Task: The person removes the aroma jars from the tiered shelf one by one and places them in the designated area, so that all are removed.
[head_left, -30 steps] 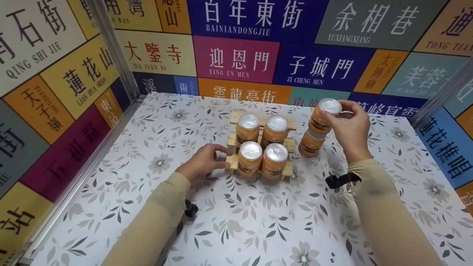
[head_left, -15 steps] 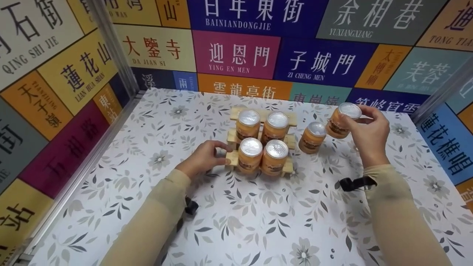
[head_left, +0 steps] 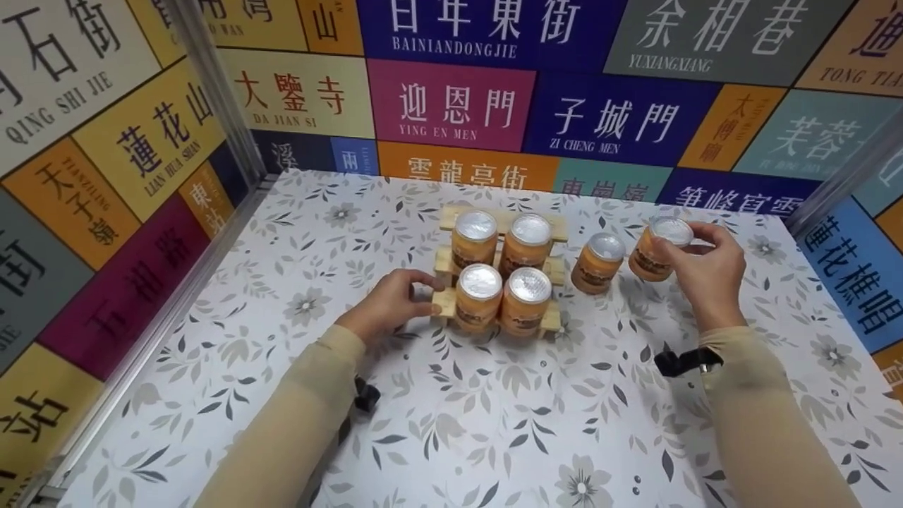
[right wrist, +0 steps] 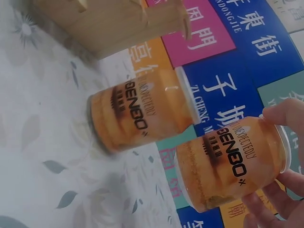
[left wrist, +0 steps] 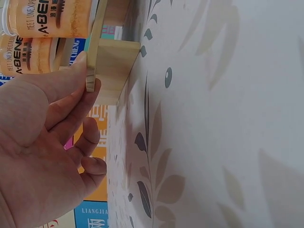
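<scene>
My left hand [head_left: 390, 302] pinches the left end of a stepped wooden rack [head_left: 446, 307], thumb on top and fingers beneath in the left wrist view. On the rack stand several orange cans with silver lids, two in the front row, including the front left can [head_left: 478, 302], and two behind. To the right, my right hand [head_left: 709, 271] grips another orange can [head_left: 652, 255] near its lid, thumb and fingers on opposite sides. Whether its base touches the table, I cannot tell. Between it and the rack, a loose can [head_left: 596, 268] stands upright on the table.
A white table [head_left: 494, 437] with a grey leaf and flower print lies under everything. Behind it rises a wall [head_left: 451, 106] of coloured panels with Chinese lettering, and a similar panelled wall [head_left: 106, 233] flanks the left side.
My right hand has carried its can off the top of the loose can, moved it right, then lowered it beside that can. My left hand keeps its hold on the rack.
</scene>
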`<state>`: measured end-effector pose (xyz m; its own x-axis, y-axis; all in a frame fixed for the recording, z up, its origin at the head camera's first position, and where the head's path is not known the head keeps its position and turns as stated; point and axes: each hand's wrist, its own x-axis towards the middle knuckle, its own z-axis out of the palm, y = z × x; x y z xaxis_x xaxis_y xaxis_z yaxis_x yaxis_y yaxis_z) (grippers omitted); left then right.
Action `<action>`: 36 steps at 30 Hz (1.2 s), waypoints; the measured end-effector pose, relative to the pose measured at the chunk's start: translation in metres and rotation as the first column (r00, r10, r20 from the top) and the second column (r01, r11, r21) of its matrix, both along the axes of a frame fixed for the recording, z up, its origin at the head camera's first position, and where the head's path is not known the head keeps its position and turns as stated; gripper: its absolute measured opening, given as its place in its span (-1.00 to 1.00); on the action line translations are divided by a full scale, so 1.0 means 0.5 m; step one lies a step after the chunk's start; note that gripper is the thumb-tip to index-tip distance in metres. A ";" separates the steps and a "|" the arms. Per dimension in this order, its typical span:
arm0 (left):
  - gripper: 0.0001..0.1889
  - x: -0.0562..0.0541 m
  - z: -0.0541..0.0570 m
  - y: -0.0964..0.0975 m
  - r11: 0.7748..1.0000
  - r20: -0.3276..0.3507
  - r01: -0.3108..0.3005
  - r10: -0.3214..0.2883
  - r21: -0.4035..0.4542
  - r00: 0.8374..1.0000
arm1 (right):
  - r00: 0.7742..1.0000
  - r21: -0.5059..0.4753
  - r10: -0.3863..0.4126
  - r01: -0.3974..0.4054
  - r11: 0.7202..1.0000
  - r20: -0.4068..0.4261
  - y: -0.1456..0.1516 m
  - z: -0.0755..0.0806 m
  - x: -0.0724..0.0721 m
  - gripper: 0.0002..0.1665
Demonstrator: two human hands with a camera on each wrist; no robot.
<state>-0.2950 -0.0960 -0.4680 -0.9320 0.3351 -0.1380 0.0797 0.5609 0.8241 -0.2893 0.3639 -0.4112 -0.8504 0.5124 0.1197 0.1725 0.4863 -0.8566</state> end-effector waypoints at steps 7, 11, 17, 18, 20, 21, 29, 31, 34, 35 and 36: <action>-0.63 -0.002 0.002 0.000 1.000 0.003 -0.003 0.003 0.001 1.000 | 0.997 0.027 0.057 -0.059 0.998 0.057 0.010 -0.037 -0.004 -0.14; -0.62 -0.004 0.001 0.001 1.000 -0.004 0.003 -0.003 0.004 1.000 | 0.993 0.016 0.085 -0.087 0.996 0.080 0.019 -0.057 -0.001 -0.12; -0.62 0.001 0.001 -0.002 1.000 -0.006 0.005 -0.006 -0.011 1.000 | 0.985 0.015 0.112 -0.115 0.993 0.130 0.025 -0.075 0.002 -0.06; -0.63 0.001 0.001 -0.002 1.000 -0.004 0.003 -0.003 -0.013 1.000 | 0.986 0.019 0.115 -0.118 0.993 0.125 0.026 -0.077 0.003 -0.07; -0.64 0.002 0.002 -0.001 1.000 0.000 -0.001 0.001 -0.017 1.000 | 0.986 0.026 0.120 -0.124 0.992 0.115 0.028 -0.080 0.004 -0.09; -0.64 0.002 0.002 -0.001 1.000 0.002 -0.004 0.004 -0.019 1.000 | 0.986 0.033 0.124 -0.128 0.991 0.111 0.029 -0.082 0.005 -0.11; -0.64 0.002 0.004 0.001 1.000 0.018 -0.005 0.005 -0.014 1.000 | 0.975 -0.080 0.161 -0.150 0.986 0.156 0.037 -0.083 0.006 -0.06; -0.64 0.002 0.005 0.001 1.000 0.009 0.000 0.000 -0.012 1.000 | 0.971 -0.096 0.171 -0.156 0.983 0.165 0.038 -0.082 0.004 -0.04; -0.65 0.002 0.005 0.001 1.000 0.002 -0.002 0.002 -0.012 1.000 | 0.968 -0.118 0.187 -0.169 0.979 0.166 0.038 -0.080 0.003 -0.01; -0.65 0.002 0.004 0.001 1.000 0.002 -0.002 0.002 -0.012 1.000 | 0.968 -0.123 0.190 -0.171 0.978 0.164 0.038 -0.079 0.004 -0.01; -0.65 0.002 0.003 0.002 1.000 0.002 -0.001 0.001 -0.012 1.000 | 0.968 -0.124 0.190 -0.171 0.978 0.164 0.038 -0.078 0.005 0.00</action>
